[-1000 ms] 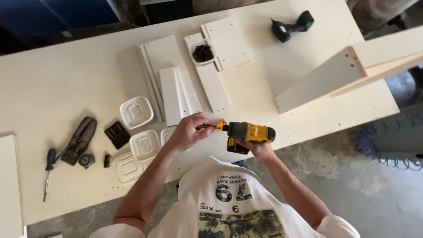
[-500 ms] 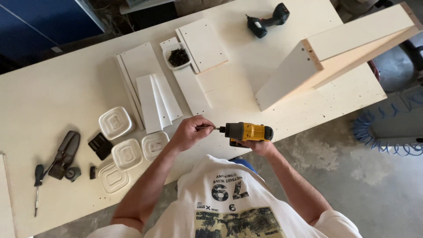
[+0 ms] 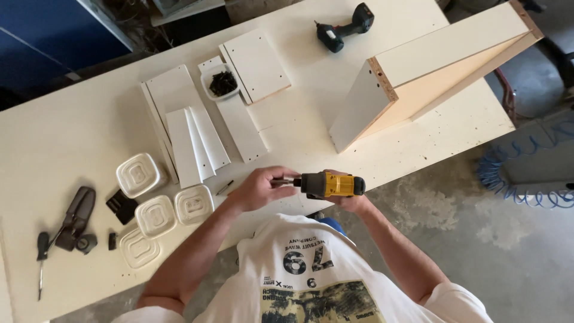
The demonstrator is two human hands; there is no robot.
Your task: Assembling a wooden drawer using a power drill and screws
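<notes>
- Over the white workbench's [image 3: 72, 119] near edge, the right hand [image 3: 353, 200] wraps the yellow-and-black cordless driver [image 3: 329, 184].
- Left hand [image 3: 260, 188] pinches its bit.
- Half-built white box [image 3: 430, 66] done in part; loose white panels [image 3: 197, 137] remain.

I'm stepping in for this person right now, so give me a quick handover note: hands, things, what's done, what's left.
Left hand: fingers on the bit at the nose of the yellow drill.
Right hand: holds the drill by its grip.
Both are above the near edge of the table.
White panels lie flat beside the dish of screws; the partly built box stands at right.
Done: box partly joined.
Left: loose panels unattached.
</notes>
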